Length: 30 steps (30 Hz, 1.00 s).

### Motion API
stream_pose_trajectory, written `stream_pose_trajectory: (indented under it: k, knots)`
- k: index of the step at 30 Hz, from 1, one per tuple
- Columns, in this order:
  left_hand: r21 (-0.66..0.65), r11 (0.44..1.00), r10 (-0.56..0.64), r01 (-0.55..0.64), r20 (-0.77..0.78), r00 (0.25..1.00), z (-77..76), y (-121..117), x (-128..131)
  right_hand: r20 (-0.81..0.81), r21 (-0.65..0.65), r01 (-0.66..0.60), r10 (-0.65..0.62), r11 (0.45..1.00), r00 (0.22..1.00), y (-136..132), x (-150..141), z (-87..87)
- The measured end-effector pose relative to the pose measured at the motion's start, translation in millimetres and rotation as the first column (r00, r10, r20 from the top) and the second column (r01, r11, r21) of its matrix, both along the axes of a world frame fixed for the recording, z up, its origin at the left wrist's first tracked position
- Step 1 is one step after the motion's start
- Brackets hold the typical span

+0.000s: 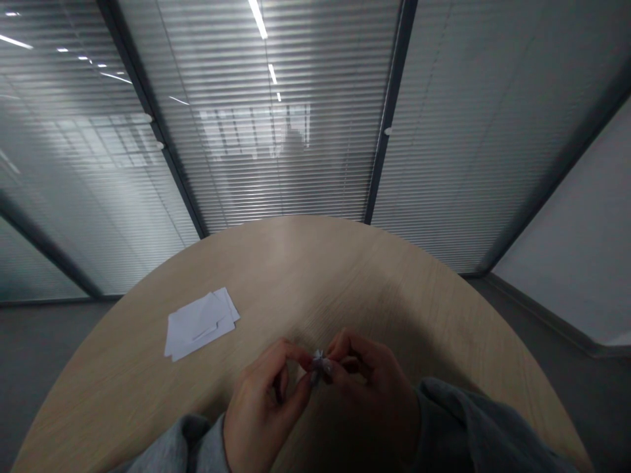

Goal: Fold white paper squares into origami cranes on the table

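Note:
Between my two hands, above the near part of the wooden table, is a small folded piece of white paper [318,362] with pointed tips at its top. My left hand [270,394] pinches its left side between thumb and index finger. From the other side, my right hand [367,378] pinches it with thumb and fingertips. The fingers cover most of the paper, so its full shape is hidden. Grey sleeves reach down to both wrists.
Several loose sheets of white paper [200,323] lie overlapping on the round table [305,263], left of my hands. Beyond the table's curved far edge stand glass panels with blinds [286,177] and dark frames. A pale wall [582,243] rises at the right.

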State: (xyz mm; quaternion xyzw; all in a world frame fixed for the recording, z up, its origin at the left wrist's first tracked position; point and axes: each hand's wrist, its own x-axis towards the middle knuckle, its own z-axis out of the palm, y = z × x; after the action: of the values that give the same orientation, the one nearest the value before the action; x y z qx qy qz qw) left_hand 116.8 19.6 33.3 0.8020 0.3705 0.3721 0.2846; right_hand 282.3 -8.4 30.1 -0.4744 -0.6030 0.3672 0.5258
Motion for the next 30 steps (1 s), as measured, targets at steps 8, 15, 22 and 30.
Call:
stream_pose_trajectory:
  k: [8,15,22,30]
  knots:
    - [-0.012,1.000,0.021,-0.020,0.019,1.000,0.2,-2.3,2.3,-0.093,-0.070,-0.021,0.014,0.997,0.996,1.2,-1.0,-1.3]
    - [0.037,0.999,0.025,-0.024,-0.023,0.999,-0.5,-1.4,2.3,-0.093,-0.043,-0.044,0.040,0.998,0.995,0.2,-1.4,-1.6]
    - [0.059,0.998,-0.002,0.004,-0.029,1.000,-0.1,-3.9,2.2,-0.081,-0.022,-0.043,0.041,0.999,0.996,-0.6,-3.0,0.9]
    - [0.094,0.994,-0.050,0.048,0.019,0.999,1.7,-2.3,3.2,-0.069,-0.001,-0.054,0.054,0.999,0.996,-0.4,-3.0,4.0]
